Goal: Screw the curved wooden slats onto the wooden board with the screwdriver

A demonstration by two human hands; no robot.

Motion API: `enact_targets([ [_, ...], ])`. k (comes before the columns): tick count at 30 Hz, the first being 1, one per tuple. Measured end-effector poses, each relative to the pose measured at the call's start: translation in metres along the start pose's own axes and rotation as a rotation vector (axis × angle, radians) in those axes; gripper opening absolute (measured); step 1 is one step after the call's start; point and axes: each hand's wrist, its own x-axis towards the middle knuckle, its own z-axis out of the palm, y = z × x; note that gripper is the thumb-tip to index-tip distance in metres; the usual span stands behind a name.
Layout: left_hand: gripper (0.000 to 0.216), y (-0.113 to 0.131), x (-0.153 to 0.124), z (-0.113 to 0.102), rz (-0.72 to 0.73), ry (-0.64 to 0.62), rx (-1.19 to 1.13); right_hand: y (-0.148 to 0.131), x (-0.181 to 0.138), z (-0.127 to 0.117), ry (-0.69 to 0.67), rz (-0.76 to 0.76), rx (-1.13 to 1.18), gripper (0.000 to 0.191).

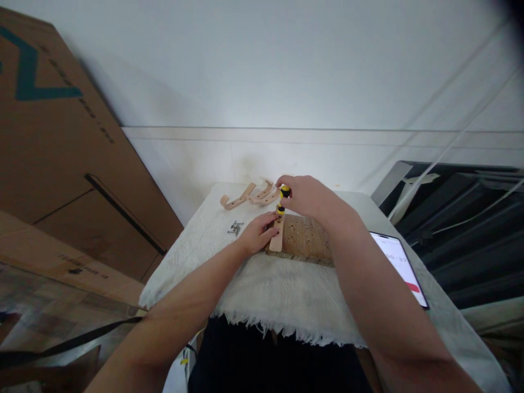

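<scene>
A short yellow and black screwdriver (281, 209) stands upright over a pale wooden hook (277, 238), which lies along the left end of a brown wooden board (309, 237). Around the screwdriver's handle top, the fingers of my right hand (305, 194) are closed. My left hand (258, 232) presses the wooden hook at the board's left edge, its fingers at the hook's side near the screwdriver's tip. Small dark holes dot the board. The tip itself and any screw under it are too small to make out.
More pale wooden hooks (239, 202) lie at the back of the cloth-covered table (262, 289). Several screws (234, 228) are piled left of my left hand. A phone (399, 267) rests right of my right forearm. A large cardboard box (61, 136) leans at the left, before a white wall.
</scene>
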Motion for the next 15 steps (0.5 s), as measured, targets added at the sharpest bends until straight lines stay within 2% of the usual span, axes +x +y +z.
enact_targets([
  [4,0.043,-0.003,-0.001,0.000,-0.008,-0.009,-0.001,-0.008,-0.003,-0.005,-0.014,0.071,-0.065,0.031],
  [8,0.046,-0.005,0.000,0.001,0.002,-0.013,0.013,-0.016,-0.006,-0.009,-0.002,0.194,-0.163,0.044],
  [12,0.047,-0.005,0.000,0.001,0.020,-0.005,0.024,-0.012,-0.006,-0.007,-0.031,0.142,-0.144,0.036],
  [15,0.045,-0.005,-0.001,0.000,0.025,-0.005,0.023,-0.005,-0.006,-0.008,-0.082,0.056,-0.076,0.039],
])
